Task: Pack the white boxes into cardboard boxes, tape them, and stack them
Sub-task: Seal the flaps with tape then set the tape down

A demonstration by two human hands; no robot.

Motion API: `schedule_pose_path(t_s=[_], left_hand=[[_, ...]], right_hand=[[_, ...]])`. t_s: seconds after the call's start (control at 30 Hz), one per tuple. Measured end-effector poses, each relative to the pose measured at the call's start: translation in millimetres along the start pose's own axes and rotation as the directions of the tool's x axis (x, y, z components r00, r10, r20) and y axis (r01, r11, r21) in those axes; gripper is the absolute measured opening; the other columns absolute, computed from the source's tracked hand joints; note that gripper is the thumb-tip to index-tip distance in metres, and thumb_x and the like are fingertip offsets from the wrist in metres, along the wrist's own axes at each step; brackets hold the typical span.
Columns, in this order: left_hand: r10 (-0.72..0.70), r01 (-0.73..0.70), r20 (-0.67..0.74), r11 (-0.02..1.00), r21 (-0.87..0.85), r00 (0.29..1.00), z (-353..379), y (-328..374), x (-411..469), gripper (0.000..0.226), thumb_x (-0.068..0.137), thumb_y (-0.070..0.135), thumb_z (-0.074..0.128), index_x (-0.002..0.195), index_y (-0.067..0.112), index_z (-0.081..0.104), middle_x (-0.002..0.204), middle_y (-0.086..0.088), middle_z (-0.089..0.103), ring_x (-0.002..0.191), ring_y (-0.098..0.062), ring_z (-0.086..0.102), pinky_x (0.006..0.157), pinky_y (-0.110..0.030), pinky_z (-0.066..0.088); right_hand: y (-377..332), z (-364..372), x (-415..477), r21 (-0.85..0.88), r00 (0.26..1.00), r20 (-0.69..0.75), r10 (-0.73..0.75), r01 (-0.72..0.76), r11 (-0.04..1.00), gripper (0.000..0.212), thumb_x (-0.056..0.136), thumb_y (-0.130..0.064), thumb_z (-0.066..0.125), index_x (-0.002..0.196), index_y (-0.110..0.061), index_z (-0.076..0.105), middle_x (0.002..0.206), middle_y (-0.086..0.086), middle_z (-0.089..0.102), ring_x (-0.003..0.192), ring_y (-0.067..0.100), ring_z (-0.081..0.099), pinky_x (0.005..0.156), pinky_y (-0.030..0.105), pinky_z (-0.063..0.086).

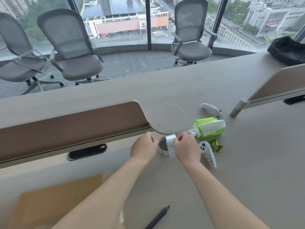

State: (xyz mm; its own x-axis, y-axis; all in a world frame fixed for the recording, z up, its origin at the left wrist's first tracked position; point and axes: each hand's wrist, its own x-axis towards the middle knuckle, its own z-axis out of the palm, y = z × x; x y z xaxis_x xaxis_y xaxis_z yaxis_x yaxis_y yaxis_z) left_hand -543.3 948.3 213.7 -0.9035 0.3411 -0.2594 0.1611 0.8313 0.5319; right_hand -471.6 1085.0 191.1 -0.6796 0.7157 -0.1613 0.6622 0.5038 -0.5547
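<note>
Item: tape roll (163,146), clear tape on a dark core, held just above the counter (247,162) at mid-frame, in front of the end of the brown divider panel (69,123). Left hand (144,149): fingers curled round the roll's left side, gripping it. Right hand (186,147): fingers bent, thumb and fingertips pinching the tape strip (171,142), which lies glossy across the roll's front. Cardboard box (57,200): brown, at the lower left on the counter, partly under the left forearm; whether it is sealed cannot be told. Black marker (158,217): lying flat between the two forearms, near the bottom edge. Right of the hands: white controller (208,156) just beside the right wrist; small green packet (215,145) near it; green tissue pack (208,128) with a white sheet sticking out; a second white controller (211,109) further back. Pale translucent round shape (166,118) behind the roll, identity unclear. Black bag (288,50) at the far right of the counter. Three grey mesh chairs (72,47) stand by the windows beyond.
</note>
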Motion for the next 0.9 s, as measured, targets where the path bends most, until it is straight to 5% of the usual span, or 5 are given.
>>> schedule_pose_path(t_s=[0.23,0.5,0.63,0.73,0.9], left_hand=[[0.148,-0.148,-0.001,0.984,0.095,0.989,-56,-76,-88,0.019,0.094,0.034,0.058,0.093,0.016,0.061,0.094,-0.003,0.068,0.092,-0.027,0.061,0.074,-0.033,0.045],[0.350,-0.363,0.100,0.910,0.198,0.932,-74,-184,-160,0.024,0.094,0.024,0.058,0.115,0.015,0.066,0.125,-0.004,0.060,0.120,-0.021,0.053,0.095,-0.024,0.034],[0.327,-0.375,0.236,0.905,0.202,0.915,-59,-223,-178,0.059,0.096,0.026,0.057,0.151,0.024,0.037,0.163,-0.001,0.023,0.151,-0.021,0.017,0.122,-0.033,0.013],[0.305,-0.366,0.249,0.895,0.254,0.919,-43,-244,-184,0.073,0.096,0.043,0.053,0.158,0.024,0.018,0.167,0.005,0.000,0.153,-0.019,-0.003,0.124,-0.042,0.001],[0.353,-0.387,0.209,0.909,0.156,0.912,-28,-259,-182,0.077,0.096,0.049,0.052,0.159,0.026,0.014,0.165,0.010,-0.007,0.152,-0.013,-0.013,0.123,-0.041,-0.008]], right_hand=[[-46,9,-113,0.058,0.974,-0.030,-0.223,0.224,0.973,0.019,0.094,-0.024,0.055,0.080,-0.011,0.059,0.087,0.003,0.057,0.087,0.026,0.055,0.068,0.034,0.035],[-70,72,-244,0.020,0.953,0.092,-0.289,0.289,0.957,0.025,0.095,-0.024,0.052,0.072,-0.013,0.055,0.086,0.008,0.064,0.084,0.027,0.056,0.065,0.035,0.031],[-84,108,-281,-0.020,0.965,0.124,-0.233,0.237,0.971,0.025,0.096,-0.027,0.050,0.085,-0.014,0.068,0.098,0.007,0.068,0.095,0.027,0.060,0.074,0.034,0.040],[-90,120,-291,0.027,0.986,0.079,-0.150,0.148,0.989,0.025,0.096,-0.026,0.048,0.093,-0.013,0.070,0.102,0.005,0.069,0.101,0.026,0.061,0.077,0.033,0.040],[-85,128,-294,0.121,0.993,0.060,-0.106,0.098,0.988,0.023,0.096,-0.021,0.047,0.093,-0.013,0.068,0.103,0.002,0.066,0.099,0.022,0.058,0.074,0.030,0.038]])
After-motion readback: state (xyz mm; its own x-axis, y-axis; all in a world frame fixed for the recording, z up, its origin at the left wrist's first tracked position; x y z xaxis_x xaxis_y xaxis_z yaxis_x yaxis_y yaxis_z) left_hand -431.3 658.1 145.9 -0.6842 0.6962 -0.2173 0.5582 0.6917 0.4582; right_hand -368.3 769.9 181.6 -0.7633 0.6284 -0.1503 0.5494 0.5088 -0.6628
